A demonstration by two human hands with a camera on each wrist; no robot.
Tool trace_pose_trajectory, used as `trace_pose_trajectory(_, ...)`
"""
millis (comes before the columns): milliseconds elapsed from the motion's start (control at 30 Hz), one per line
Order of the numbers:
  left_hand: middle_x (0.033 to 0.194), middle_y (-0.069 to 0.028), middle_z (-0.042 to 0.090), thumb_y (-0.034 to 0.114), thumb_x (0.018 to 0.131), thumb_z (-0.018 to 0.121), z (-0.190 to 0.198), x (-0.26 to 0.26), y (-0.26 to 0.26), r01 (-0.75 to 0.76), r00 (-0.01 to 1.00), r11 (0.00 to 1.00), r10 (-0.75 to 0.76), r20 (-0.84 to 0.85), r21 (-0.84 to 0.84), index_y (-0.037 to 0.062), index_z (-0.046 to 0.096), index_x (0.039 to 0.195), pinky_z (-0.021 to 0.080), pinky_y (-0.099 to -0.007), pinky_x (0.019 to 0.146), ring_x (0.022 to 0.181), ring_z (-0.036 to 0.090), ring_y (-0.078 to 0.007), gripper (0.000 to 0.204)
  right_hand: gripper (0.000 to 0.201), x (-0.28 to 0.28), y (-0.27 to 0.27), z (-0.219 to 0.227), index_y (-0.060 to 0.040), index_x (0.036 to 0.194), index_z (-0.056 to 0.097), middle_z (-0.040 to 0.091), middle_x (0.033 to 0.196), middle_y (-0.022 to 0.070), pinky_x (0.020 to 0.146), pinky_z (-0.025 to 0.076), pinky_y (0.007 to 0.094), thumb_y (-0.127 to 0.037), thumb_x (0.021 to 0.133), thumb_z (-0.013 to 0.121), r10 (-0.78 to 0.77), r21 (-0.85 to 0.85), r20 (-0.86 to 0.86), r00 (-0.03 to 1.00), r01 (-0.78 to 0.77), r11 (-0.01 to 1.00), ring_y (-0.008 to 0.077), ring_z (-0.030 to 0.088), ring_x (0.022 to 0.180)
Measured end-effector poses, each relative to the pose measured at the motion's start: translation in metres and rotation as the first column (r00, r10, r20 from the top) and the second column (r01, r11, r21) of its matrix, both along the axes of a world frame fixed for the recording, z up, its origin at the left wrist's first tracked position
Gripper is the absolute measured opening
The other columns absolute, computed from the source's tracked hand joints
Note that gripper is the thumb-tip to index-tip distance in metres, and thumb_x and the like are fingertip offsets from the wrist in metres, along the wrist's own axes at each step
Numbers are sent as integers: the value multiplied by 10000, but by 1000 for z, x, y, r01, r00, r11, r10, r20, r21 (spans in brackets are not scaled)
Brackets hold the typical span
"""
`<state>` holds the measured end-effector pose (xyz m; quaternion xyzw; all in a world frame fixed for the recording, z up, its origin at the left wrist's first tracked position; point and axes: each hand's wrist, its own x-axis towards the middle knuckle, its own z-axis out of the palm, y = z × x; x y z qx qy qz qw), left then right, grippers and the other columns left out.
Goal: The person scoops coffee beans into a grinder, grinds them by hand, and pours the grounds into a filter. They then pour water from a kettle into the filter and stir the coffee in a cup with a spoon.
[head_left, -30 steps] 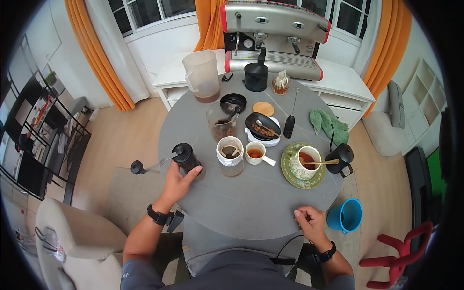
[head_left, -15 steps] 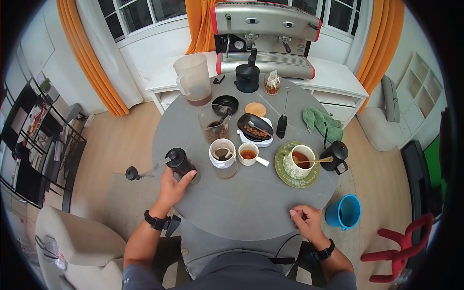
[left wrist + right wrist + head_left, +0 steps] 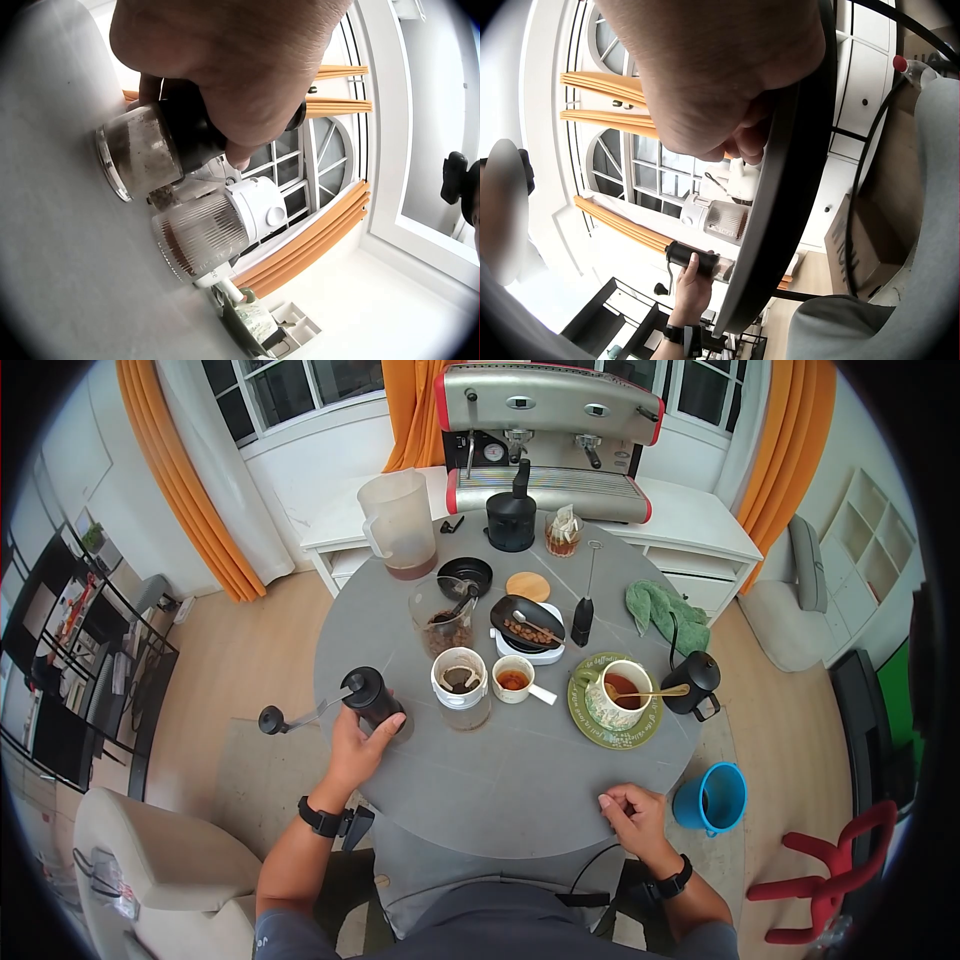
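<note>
My left hand [image 3: 358, 748] grips a black hand coffee grinder [image 3: 374, 698] at the table's left side, fingers and thumb round its body. The grinder's crank sticks out leftward, ending in a black knob [image 3: 272, 720]. In the left wrist view its clear lower jar [image 3: 141, 150] stands on the table and looks dusted with brown grounds. Right of it is a white dripper [image 3: 460, 672] with wet coffee in it, over a ribbed glass server [image 3: 201, 232]. My right hand [image 3: 640, 818] rests at the near right table edge, fingers loosely curled, holding nothing.
Beside the dripper stands a small cup [image 3: 515, 678] of brown liquid. Behind are a glass jug [image 3: 425, 592] with beans and a black dish [image 3: 530, 615] of beans on a white scale. A green saucer [image 3: 590, 730] carries a larger cup; a black kettle [image 3: 704, 678] stands beside it.
The head view has turned slightly, so things sit a little further left. Both hands and the grinder keep their places on the table.
</note>
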<state>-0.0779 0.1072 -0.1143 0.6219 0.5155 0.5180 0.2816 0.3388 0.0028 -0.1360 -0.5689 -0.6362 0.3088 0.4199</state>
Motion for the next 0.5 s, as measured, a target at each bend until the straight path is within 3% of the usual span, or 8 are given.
trace_pose_trajectory(500, 1082, -81, 705, 214, 882, 819, 0, 0, -1, -1, 1000, 1000, 1, 3, 13, 3, 613, 1226, 507, -342, 910, 982, 657, -178, 453, 118, 0, 0, -1, -13, 867, 715, 647, 624, 43, 519, 447, 251, -119, 903, 753, 7, 18, 6, 1000, -7, 1000, 83, 566, 530)
